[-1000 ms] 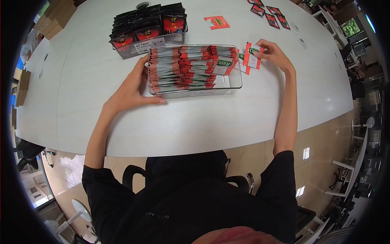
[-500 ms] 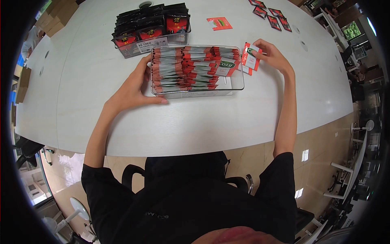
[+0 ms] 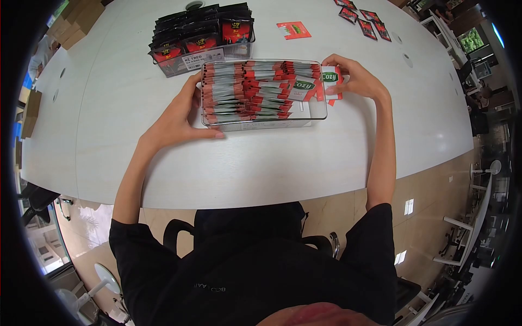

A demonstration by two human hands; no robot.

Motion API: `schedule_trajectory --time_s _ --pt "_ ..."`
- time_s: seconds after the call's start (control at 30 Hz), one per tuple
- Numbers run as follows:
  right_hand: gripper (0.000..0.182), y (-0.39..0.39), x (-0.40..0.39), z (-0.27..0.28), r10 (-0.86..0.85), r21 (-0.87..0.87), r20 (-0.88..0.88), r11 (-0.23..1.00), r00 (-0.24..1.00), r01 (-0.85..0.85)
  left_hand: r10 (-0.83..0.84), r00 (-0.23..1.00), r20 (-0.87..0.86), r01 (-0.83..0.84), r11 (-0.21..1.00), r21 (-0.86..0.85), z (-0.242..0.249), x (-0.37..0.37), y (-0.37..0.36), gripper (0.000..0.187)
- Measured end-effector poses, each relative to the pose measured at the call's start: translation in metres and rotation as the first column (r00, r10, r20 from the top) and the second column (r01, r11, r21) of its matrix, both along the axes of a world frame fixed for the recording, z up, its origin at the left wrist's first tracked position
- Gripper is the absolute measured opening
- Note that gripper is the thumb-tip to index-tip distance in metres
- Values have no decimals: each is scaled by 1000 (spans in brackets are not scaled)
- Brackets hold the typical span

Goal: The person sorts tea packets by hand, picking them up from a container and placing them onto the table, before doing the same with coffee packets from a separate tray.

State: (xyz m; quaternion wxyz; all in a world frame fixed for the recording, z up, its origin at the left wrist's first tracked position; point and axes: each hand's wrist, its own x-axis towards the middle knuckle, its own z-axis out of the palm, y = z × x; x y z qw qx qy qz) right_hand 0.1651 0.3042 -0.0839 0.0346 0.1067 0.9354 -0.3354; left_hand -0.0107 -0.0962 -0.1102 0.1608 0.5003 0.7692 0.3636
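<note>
My left hand (image 3: 175,118) grips the left end of a clear plastic bin (image 3: 228,127), fingers along its side and thumb at the front wall. Rows of red-and-white tea sachets (image 3: 224,91) fill most of the bin, standing on edge. A "Cozy" sachet (image 3: 302,89) leans face up over the right-hand rows. Just outside the bin's right end, my right hand (image 3: 360,80) pinches another Cozy tea sachet (image 3: 330,76) between thumb and fingers. Red and white edges of a further sachet show beneath it, partly hidden.
Behind stands a second clear bin (image 3: 232,51) packed with black-and-red coffee sachets (image 3: 201,41). A single red sachet (image 3: 293,30) lies flat on the white table (image 3: 261,168). Several dark red sachets (image 3: 366,29) are scattered at the far right. Cardboard boxes (image 3: 76,24) sit at the far left.
My right hand has moved slightly left, bringing the pinched tea sachet up against the bin's right end. My left hand stays on the bin.
</note>
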Motion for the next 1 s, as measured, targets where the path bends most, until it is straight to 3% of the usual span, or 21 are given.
schedule_trajectory --time_s 0.1,0.17,0.23,0.3,0.4,0.53,0.63,0.7,0.73,0.8,0.83,0.9,0.97,1.0 --pt "47 7 -1 5 59 -52 -94 997 994 -64 8 1000 13 -8 1000 -14 1 0 0 126" --pt "46 6 0 12 -130 -104 -290 989 948 104 3 1000 -7 -3 1000 -15 0 -1 0 126" --pt "49 7 -1 13 -179 -130 -356 981 917 141 3 1000 -23 -2 1000 6 -2 -1 -1 126" --pt "48 7 -1 14 -35 152 -544 978 838 140 1 999 -39 0 1000 26 -3 -1 -1 126" --pt "46 -2 -2 14 -61 211 -422 964 904 164 -10 1000 -1 10 999 41 -1 -1 0 126" --pt "45 -2 -9 -5 -4 302 -492 937 870 175 1 1000 25 -1 1000 -12 1 -1 0 126" --pt "42 -3 -10 -1 -30 329 -400 928 916 174 1 1000 11 -2 1000 3 -1 0 -1 127" --pt "39 -15 -10 16 -203 -106 -454 979 868 173 5 1000 -1 -5 1000 28 -1 0 -1 127" --pt "39 -20 -10 21 -198 -104 -454 980 869 169 8 1000 18 -8 1000 4 0 0 -1 127" --pt "39 -30 -9 28 -163 -248 -697 968 698 -22 16 999 39 -16 1000 -20 0 0 -1 128" --pt "39 -36 -7 33 -160 -248 -697 968 699 -25 8 999 37 -8 1000 -1 0 0 -1 127" --pt "38 -50 -2 43 63 -73 -734 983 676 -170 1 999 35 -2 1000 16 1 1 0 127" --pt "37 -61 -2 47 77 -99 -710 973 700 -209 7 1000 21 -7 1000 -19 5 2 0 127" --pt "35 -63 -2 47 160 4 -658 978 736 -209 6 1000 22 -5 1000 -20 5 2 0 127"
